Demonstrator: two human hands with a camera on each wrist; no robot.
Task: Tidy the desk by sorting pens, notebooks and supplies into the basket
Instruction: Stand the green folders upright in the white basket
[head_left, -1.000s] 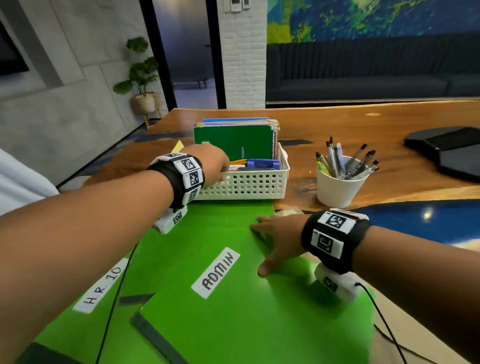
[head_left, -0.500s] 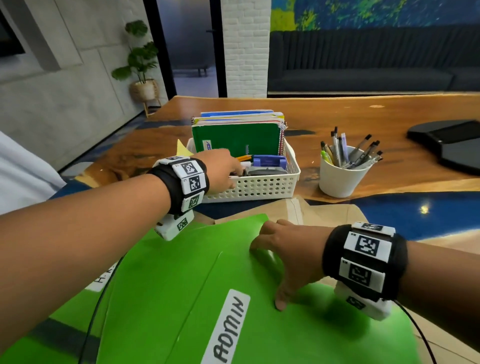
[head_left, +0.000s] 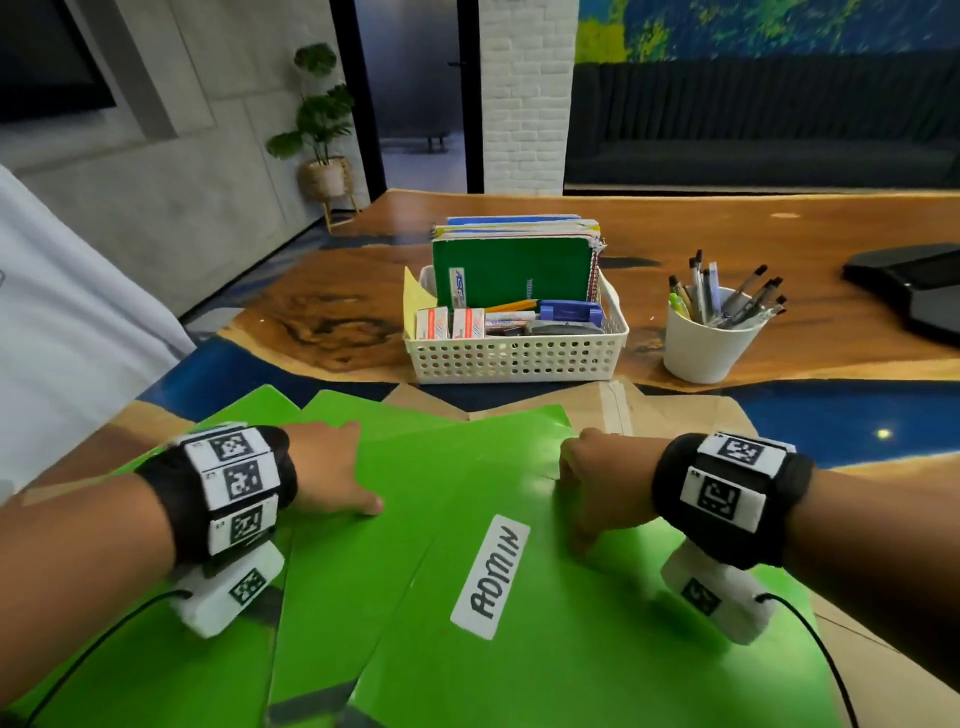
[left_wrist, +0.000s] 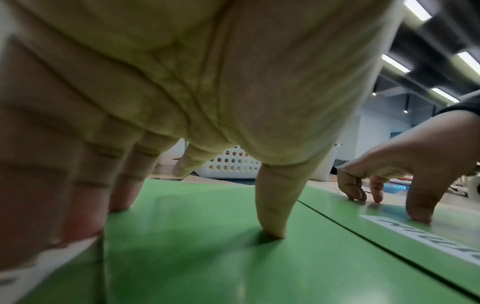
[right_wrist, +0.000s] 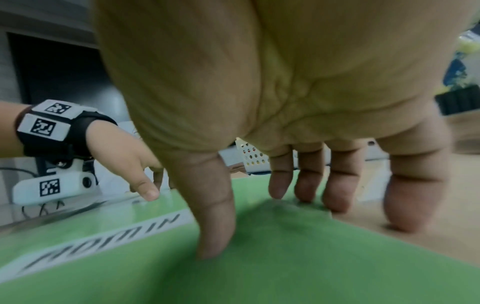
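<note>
Head view: the white basket (head_left: 517, 358) stood on the desk (head_left: 727, 228) at 12 o'clock from the hands, already holding upright notebooks (head_left: 511, 275), small boxes and other supplies. At its 3 o'clock a white cup (head_left: 704, 351) held the pens (head_left: 727, 299), outside the basket. Nearest the person lay overlapping green folders (head_left: 415, 519), one labelled ADMIN, over brown envelopes (head_left: 665, 410). The left hand (head_left: 327, 473) and right hand (head_left: 605, 480) rested on the folders, each grip released, grasping nothing.

Left wrist view: the left fingertips (left_wrist: 272, 232) pressed down on a green folder, nothing held.

Right wrist view: the right thumb (right_wrist: 213, 232) pressed the ADMIN folder; the little finger touched the brown surface beside it.

Judgement: sorting was largely done; the folders, envelopes and possibly the pens remained.
</note>
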